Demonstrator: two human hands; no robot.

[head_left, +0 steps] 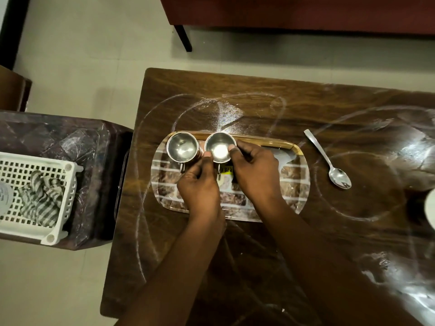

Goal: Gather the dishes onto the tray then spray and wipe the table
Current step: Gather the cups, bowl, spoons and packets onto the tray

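Note:
Two steel cups stand side by side at the far left end of the patterned tray (292, 184) on the brown wooden table (259, 100). Both my hands hold the right cup (220, 147): my left hand (200, 182) grips its left side and my right hand (255, 170) pinches its right rim. The left cup (182, 147) stands free, touching the right one. A steel spoon (329, 161) lies on the table to the right of the tray. A yellow price sticker on the tray shows between my hands.
A white plastic basket (63, 175) with a striped cloth (42, 201) sits on a dark stool left of the table. A white object (430, 208) is cut off at the right edge. Pale streaks mark the table. A red bench stands beyond.

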